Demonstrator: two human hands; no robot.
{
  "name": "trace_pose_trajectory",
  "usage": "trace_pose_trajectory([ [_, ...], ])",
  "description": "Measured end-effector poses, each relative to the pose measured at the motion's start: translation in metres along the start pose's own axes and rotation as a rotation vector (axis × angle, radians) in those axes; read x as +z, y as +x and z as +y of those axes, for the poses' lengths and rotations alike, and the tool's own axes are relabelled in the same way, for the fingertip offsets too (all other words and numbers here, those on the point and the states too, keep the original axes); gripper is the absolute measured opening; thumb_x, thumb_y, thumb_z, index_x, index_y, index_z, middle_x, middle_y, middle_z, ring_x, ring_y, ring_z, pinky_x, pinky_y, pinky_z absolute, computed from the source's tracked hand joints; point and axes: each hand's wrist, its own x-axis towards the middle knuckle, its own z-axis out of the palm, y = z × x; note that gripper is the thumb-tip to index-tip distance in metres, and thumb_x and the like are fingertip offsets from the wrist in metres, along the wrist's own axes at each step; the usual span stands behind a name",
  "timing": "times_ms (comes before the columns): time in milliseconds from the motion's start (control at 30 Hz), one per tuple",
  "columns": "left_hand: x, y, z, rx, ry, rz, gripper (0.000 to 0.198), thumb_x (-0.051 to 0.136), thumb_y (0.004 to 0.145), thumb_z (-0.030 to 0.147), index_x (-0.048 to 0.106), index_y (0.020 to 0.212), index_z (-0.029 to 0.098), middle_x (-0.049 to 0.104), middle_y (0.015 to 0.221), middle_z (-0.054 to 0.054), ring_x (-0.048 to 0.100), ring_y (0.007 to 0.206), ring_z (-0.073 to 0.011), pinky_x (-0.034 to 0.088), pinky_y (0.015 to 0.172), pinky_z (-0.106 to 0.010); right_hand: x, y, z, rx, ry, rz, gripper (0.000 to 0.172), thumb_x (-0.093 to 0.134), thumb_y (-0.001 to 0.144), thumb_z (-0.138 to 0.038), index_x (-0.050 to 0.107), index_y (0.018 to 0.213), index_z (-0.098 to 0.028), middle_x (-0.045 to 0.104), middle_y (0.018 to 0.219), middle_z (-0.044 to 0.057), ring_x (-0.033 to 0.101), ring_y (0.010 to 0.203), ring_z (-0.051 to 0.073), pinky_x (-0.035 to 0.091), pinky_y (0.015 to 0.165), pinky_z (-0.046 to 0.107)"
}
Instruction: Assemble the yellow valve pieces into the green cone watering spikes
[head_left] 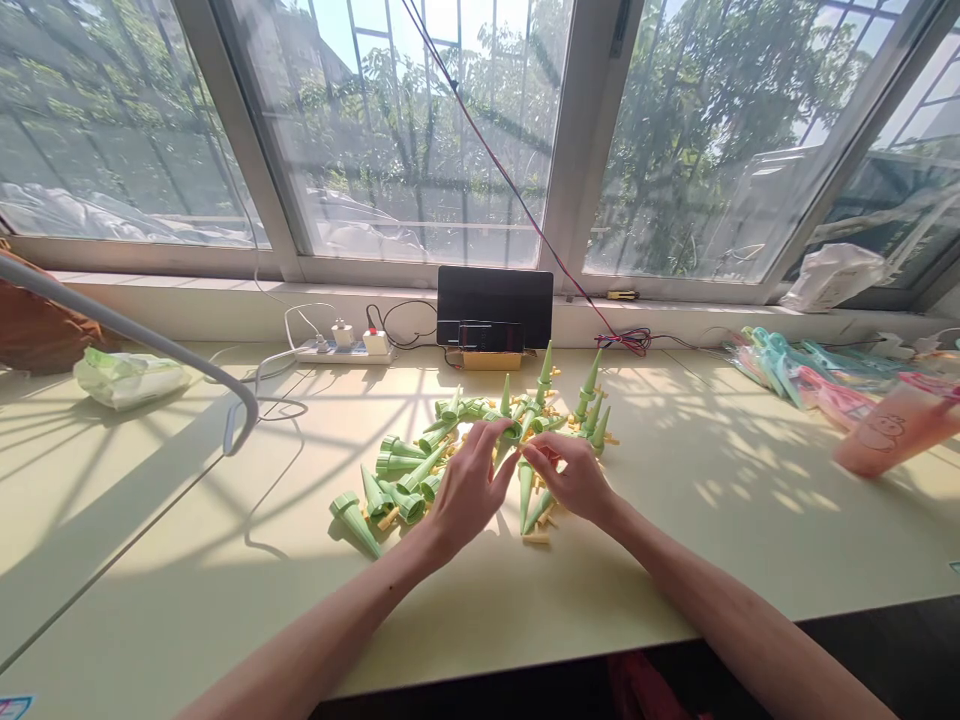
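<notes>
Over a pile of green plastic spikes (420, 470), my left hand (472, 480) is closed around one green spike (511, 432), whose open round end shows by the fingertips. My right hand (576, 480) is pinched close beside it, thumb and finger meeting near the left fingertips; whatever small piece is in them is hard to see. Small yellow valve-like pieces (536, 538) lie among the spikes. Several spikes (589, 388) stand point-up behind my right hand, with yellow bits at their sides. One cone (354, 522) lies at the pile's near left.
A black tablet (495, 300) leans on a stand at the back, near a power strip (352, 350) with cables. A grey curved bar (150, 345) crosses the left side. Tissues (131, 378) lie left; a pink cup (892, 430) and bagged plastic items (795, 365) are right.
</notes>
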Motion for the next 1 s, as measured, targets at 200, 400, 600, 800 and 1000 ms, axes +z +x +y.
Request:
trace_pose_trajectory([
  [200,0.0009,-0.0004,-0.0009,0.012,-0.005,0.002,0.022,0.053,0.093,0.022,0.046,0.114,0.020,0.057,0.091,-0.002,0.043,0.046,-0.0037,0.038,0.043,-0.019,0.0012,-0.0013,0.0013,-0.005,-0.013,-0.009,0.023,0.054,0.093,-0.035,0.060,0.078,-0.018,0.053,0.057,-0.003,0.049,0.052,0.011,0.042,0.051,0.023],
  [400,-0.0002,0.0011,0.0014,0.009,0.007,-0.023,0.016,0.055,0.092,0.023,0.045,0.104,0.019,0.055,0.088,-0.001,0.041,0.045,-0.0039,0.036,0.043,-0.019,0.0016,-0.0009,0.0012,0.000,-0.048,-0.038,0.036,0.048,0.096,-0.033,0.049,0.064,-0.019,0.043,0.055,-0.004,0.038,0.051,0.009,0.034,0.050,0.023],
  [600,0.0004,0.0009,0.0013,0.007,0.014,-0.038,0.014,0.055,0.091,0.019,0.045,0.101,0.019,0.053,0.089,-0.001,0.042,0.046,-0.0037,0.036,0.044,-0.019,0.0014,-0.0011,0.0022,-0.001,-0.029,-0.063,0.044,0.043,0.098,-0.036,0.042,0.058,-0.019,0.037,0.054,-0.004,0.033,0.050,0.009,0.028,0.049,0.024],
  [800,0.0001,0.0000,0.0022,0.013,-0.005,-0.041,0.015,0.056,0.089,0.018,0.045,0.100,0.018,0.051,0.088,0.000,0.043,0.048,-0.0035,0.036,0.044,-0.019,0.0012,-0.0007,0.0020,0.024,0.028,-0.073,0.048,0.037,0.101,-0.039,0.051,0.060,-0.017,0.043,0.052,-0.003,0.039,0.048,0.009,0.031,0.051,0.023],
  [1000,0.0000,-0.0002,0.0017,0.028,-0.028,-0.040,0.017,0.056,0.088,0.016,0.045,0.101,0.018,0.051,0.088,0.000,0.042,0.048,-0.0033,0.036,0.044,-0.018,0.0022,-0.0021,0.0036,0.058,0.074,-0.081,0.052,0.034,0.101,-0.044,0.056,0.062,-0.017,0.043,0.049,-0.003,0.042,0.046,0.009,0.034,0.051,0.023],
])
